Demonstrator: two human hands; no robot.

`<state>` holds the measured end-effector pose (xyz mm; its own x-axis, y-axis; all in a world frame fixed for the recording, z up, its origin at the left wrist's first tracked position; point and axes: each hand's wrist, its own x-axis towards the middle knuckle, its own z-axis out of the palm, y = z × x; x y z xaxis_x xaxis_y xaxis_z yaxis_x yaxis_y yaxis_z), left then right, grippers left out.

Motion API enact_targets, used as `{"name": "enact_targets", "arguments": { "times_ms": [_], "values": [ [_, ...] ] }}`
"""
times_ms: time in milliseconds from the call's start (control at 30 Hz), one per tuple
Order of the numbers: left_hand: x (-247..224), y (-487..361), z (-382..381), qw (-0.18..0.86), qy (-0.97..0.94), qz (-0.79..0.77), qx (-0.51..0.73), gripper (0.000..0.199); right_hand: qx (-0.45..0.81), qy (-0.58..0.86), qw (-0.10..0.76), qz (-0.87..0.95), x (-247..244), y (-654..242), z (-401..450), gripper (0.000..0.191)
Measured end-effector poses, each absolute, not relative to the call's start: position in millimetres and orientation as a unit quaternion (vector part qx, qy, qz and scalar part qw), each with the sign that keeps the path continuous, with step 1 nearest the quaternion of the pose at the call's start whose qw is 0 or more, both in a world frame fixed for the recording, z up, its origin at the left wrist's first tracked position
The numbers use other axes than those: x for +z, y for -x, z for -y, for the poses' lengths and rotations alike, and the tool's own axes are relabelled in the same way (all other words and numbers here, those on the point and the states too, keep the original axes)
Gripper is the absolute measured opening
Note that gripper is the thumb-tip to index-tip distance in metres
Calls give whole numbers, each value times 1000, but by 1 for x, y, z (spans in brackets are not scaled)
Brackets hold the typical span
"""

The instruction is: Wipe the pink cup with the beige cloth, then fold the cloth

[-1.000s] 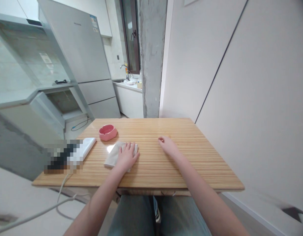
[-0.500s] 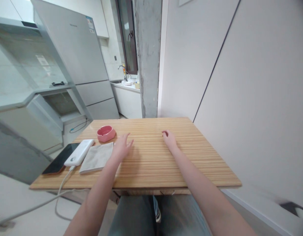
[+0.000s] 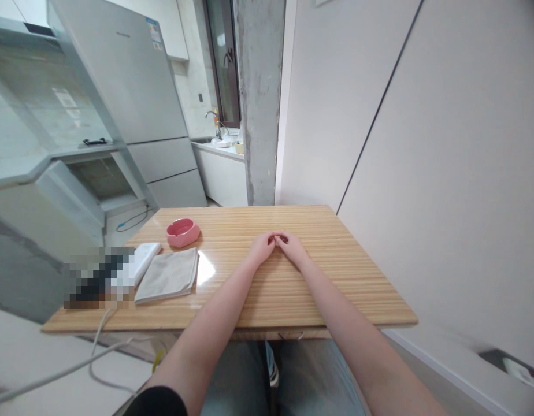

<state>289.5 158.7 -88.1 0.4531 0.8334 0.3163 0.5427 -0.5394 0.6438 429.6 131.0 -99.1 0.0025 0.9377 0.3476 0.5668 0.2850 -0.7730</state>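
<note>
My left hand (image 3: 262,247) and my right hand (image 3: 292,248) meet over the middle of the wooden table (image 3: 284,300). Their fingertips touch, with the fingers curled and pressed together. Whatever they may hold between them is too small or too hidden to make out. To the left of my hands lies a folded grey cloth (image 3: 167,276), and behind it stands a pink ashtray (image 3: 183,233), which looks empty. Neither hand touches these two.
Left of the cloth lies a white power bank (image 3: 146,257), partly blurred out, beside a dark blurred object (image 3: 100,283). A white cable (image 3: 96,341) hangs over the front left edge. A wall (image 3: 401,173) runs along the right side.
My left hand has moved right from beside the cloth, its spread fingers closing, and now meets my right hand. The right hand stays almost in place. The view has shifted slightly.
</note>
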Motion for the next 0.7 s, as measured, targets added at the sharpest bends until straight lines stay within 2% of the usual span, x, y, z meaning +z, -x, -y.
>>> {"name": "enact_targets", "arguments": {
  "times_ms": [700],
  "values": [
    [-85, -288, -150, 209, -844, -411, 273, 20, 205, 571, 419, 675, -107, -431, -134, 21]
  ]
}}
